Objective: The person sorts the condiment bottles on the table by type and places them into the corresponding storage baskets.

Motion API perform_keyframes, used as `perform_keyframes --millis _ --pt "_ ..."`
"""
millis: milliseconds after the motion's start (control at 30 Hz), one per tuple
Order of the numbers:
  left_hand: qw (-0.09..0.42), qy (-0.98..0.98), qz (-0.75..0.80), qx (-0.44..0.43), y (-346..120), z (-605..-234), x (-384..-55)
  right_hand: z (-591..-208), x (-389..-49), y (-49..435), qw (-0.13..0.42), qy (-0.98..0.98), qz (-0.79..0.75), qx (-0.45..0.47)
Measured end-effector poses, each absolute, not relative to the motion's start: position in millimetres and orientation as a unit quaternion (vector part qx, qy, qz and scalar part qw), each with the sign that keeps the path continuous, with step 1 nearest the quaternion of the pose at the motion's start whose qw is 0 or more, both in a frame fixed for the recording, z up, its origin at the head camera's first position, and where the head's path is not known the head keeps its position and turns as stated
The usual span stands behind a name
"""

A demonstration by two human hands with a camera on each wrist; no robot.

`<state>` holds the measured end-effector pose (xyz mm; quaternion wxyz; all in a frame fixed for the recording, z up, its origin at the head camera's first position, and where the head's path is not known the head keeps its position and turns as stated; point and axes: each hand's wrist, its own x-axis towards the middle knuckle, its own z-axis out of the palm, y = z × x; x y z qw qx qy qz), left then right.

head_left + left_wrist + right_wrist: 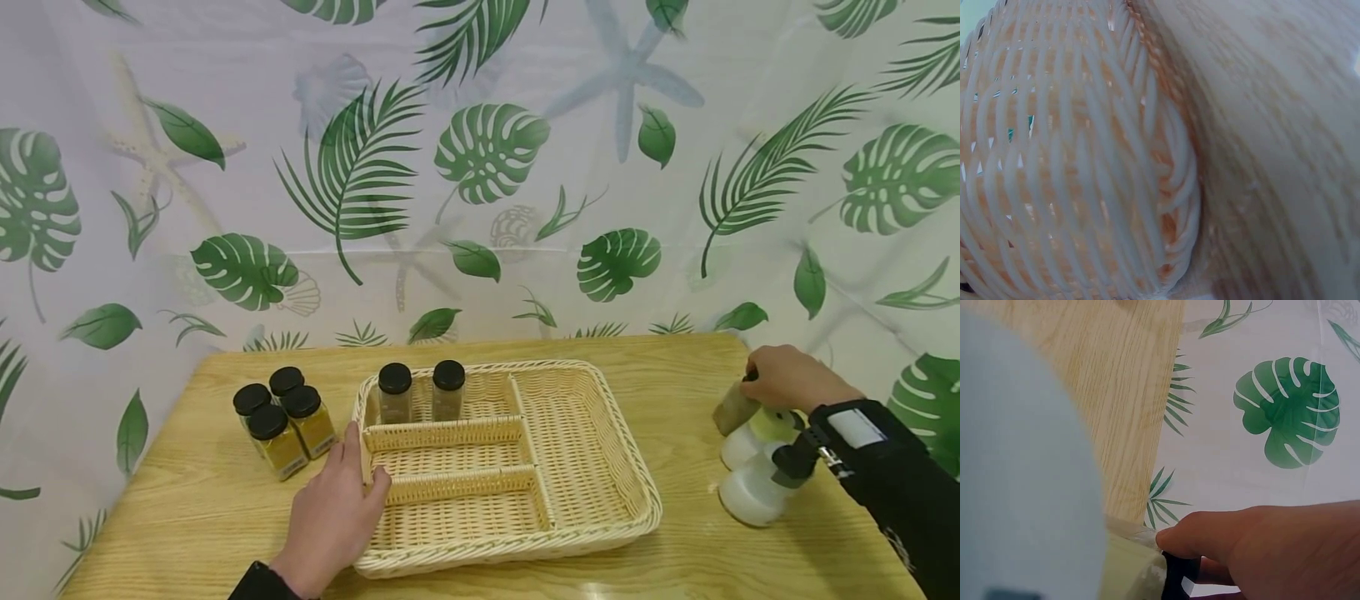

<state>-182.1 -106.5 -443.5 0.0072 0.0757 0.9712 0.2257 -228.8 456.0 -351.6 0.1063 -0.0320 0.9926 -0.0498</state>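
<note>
A pale wicker basket (592,450) with a wide right section and several narrow sections sits in the middle of the table. My left hand (333,508) holds its left rim, thumb over the edge and fingers along the outside. In the left wrist view the woven wall (1079,150) fills much of the picture. At the far right my right hand (795,379) grips a tilted spice jar (733,408) with grey-brown contents by its black top. In the right wrist view, thumb and fingers (1216,534) are on a black part beside something yellowish.
Two black-lidded spice jars (395,392) (448,390) stand in the basket's back left section. Several yellow-filled jars (281,446) cluster on the table left of it. Two white containers (738,448) (753,496) stand under my right forearm. A leaf-print cloth (487,283) hangs behind the table.
</note>
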Motion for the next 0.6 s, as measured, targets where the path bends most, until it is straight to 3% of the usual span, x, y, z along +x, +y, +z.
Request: perform_keyframes --millis 600 --pt "0.006 0.971 0.224 0.079 -105.5 -443.4 -179.9 -330.1 -223.9 427.7 0.056 0.996 -0.044 -0.045"
